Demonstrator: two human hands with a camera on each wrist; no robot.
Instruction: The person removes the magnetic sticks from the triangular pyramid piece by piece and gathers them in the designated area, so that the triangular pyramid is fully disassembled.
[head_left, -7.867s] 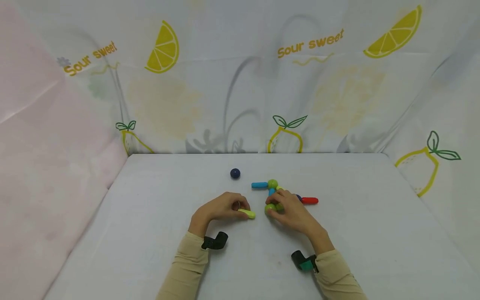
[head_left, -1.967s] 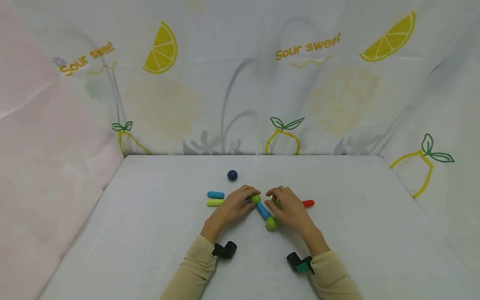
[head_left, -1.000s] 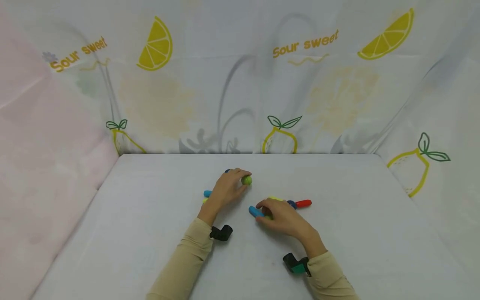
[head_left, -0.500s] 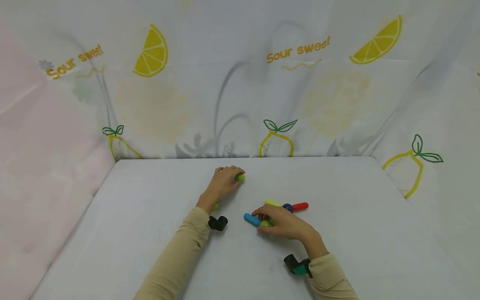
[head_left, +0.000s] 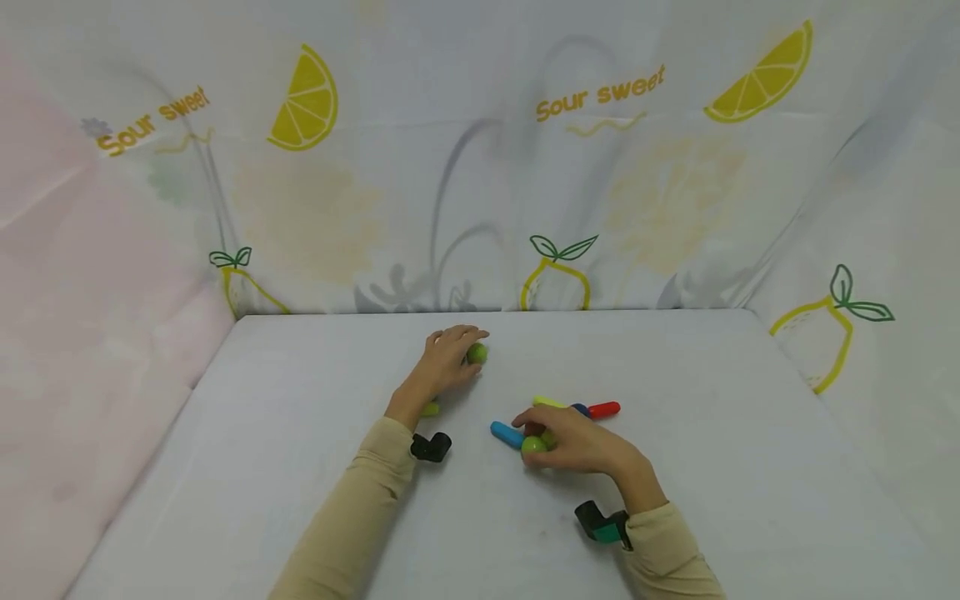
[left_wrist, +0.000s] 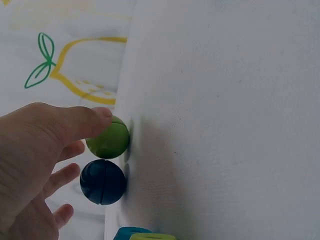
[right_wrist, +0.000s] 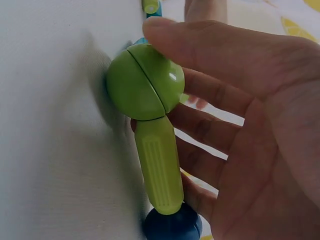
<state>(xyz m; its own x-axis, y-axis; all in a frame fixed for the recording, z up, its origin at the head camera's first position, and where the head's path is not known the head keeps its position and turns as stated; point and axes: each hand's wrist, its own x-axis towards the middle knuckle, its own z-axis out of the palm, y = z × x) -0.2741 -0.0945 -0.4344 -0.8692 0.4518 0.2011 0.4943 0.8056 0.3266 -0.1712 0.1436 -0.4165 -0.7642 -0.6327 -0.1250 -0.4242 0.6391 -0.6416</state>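
At the table's back, my left hand [head_left: 442, 362] is spread beside a loose green ball [head_left: 477, 353]. In the left wrist view its thumb lies against the green ball, its other fingers apart; a dark blue ball [left_wrist: 103, 181] sits beside it. My right hand [head_left: 585, 437] holds another green ball [head_left: 534, 447] between thumb and fingers. From that ball a blue rod [head_left: 507, 434] points left. In the right wrist view a yellow-green rod [right_wrist: 159, 165] joins the held ball to a dark blue ball [right_wrist: 172, 222]. A red rod [head_left: 604, 410] extends right from the dark blue ball.
A yellow rod [head_left: 548, 402] shows behind the right hand. Under the left wrist lies a yellow-green rod [head_left: 430, 409], with a blue rod [left_wrist: 127, 231] next to it in the left wrist view. A lemon-printed cloth [head_left: 420, 192] hangs behind the white table [head_left: 300, 467].
The left hand has carried a green ball off the blue rod to the back, beside the dark blue ball, and its fingers have loosened. The right hand has moved onto the joined pieces' green ball.
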